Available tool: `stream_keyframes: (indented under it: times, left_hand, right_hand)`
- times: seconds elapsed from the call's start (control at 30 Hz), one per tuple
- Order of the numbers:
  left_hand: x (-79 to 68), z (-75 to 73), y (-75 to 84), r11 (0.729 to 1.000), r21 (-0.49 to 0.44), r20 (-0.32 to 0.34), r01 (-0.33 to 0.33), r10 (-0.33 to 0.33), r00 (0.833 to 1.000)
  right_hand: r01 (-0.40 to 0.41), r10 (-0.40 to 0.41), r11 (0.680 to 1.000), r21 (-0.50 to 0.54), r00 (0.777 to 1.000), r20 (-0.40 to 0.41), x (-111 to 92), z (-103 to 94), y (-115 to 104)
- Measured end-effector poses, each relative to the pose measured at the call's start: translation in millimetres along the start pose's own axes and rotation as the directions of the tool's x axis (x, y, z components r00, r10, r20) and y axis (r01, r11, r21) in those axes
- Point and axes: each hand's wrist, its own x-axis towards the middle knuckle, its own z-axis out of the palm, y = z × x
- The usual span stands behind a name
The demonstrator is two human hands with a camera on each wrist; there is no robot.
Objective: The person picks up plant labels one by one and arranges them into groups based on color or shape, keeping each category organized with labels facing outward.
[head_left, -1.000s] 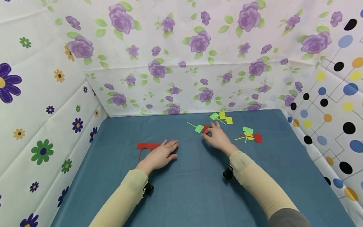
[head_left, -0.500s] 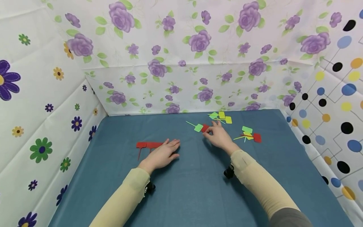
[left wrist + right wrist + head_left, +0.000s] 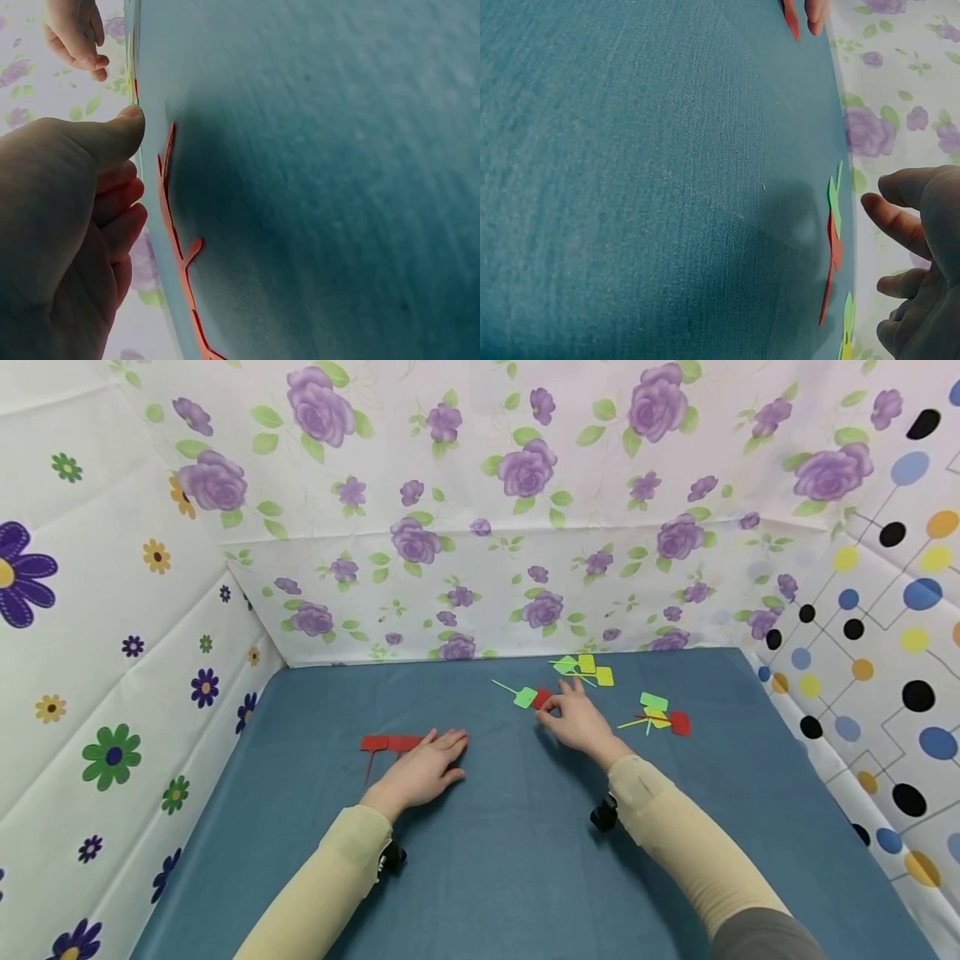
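Note:
My left hand (image 3: 416,775) hovers palm down over red cable tie tags (image 3: 384,742), which lie side by side with thin tails pointing toward me; it covers some of them. In the left wrist view a gap separates the fingers from the red tags (image 3: 178,244). Farther back, my right hand (image 3: 577,720) is above a red tag (image 3: 541,697), partly hidden, that meets a light green tag (image 3: 525,698). The right wrist view has the loosely bent fingers (image 3: 900,225) apart from the red tag (image 3: 836,253), with nothing held.
A cluster of green and yellow tags (image 3: 587,665) lies at the back edge. Another cluster has a green tag (image 3: 654,702), a yellow tag and a red tag (image 3: 680,723), right of my right hand. Floral cloth (image 3: 480,585) rises behind the blue tabletop (image 3: 510,852).
My left hand drifts slightly right, then back left over the red tags. The right hand stays almost still, and no tag visibly moves.

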Motion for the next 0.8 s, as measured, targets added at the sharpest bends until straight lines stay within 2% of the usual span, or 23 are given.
stream_keyframes:
  times: [0.2, 0.53, 0.8]
  left_hand:
    - [-0.2, 3.0, -2.4, 0.999, 0.028, 0.021, 0.043, -0.043, 0.999]
    - [-0.4, 3.1, -1.8, 0.997, 0.033, 0.056, 0.076, -0.078, 0.995]
    - [0.2, 1.4, -0.1, 0.996, 0.066, 0.086, 0.052, -0.058, 0.995]
  right_hand:
    - [0.000, 0.000, 1.000, 0.007, 1.000, 0.008, -1.3, 0.7, 0.2]
    - [0.010, -0.010, 1.000, 0.020, 1.000, 0.019, 2.3, 4.1, 2.1]
    - [0.000, -0.001, 1.000, 0.026, 1.000, 0.022, 4.1, 5.0, 2.8]
